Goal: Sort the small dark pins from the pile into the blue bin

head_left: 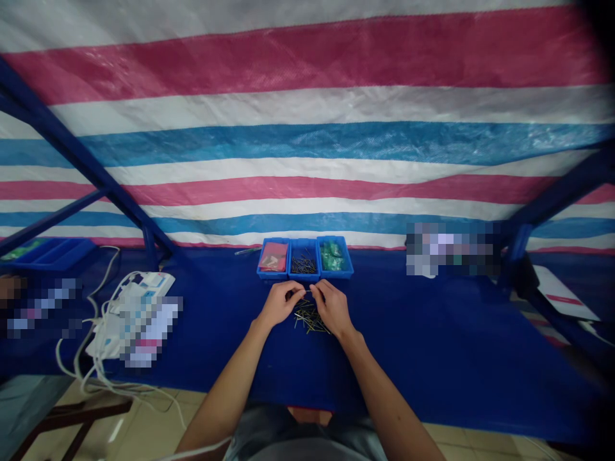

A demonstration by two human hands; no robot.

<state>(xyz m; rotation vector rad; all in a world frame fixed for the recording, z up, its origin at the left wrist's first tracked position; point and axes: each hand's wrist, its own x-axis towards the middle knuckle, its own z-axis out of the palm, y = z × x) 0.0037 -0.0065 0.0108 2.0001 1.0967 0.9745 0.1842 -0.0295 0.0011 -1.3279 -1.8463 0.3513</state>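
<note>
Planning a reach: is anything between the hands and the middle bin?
Nothing visible does: only blue tabletop separates the left hand and right hand from the middle bin; the loose pins lie nearer the person.

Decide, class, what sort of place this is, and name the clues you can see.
Probably a makeshift small-parts workshop: sorted blue bins on a blue-covered bench, a heap of loose pins in front of them, and a striped tarp behind.

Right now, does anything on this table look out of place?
Yes: a loose heap of thin metal pins lies directly on the blue table cover, just below the left hand and right hand. The pins point every way, whereas similar pins sit inside the middle blue bin.
</note>
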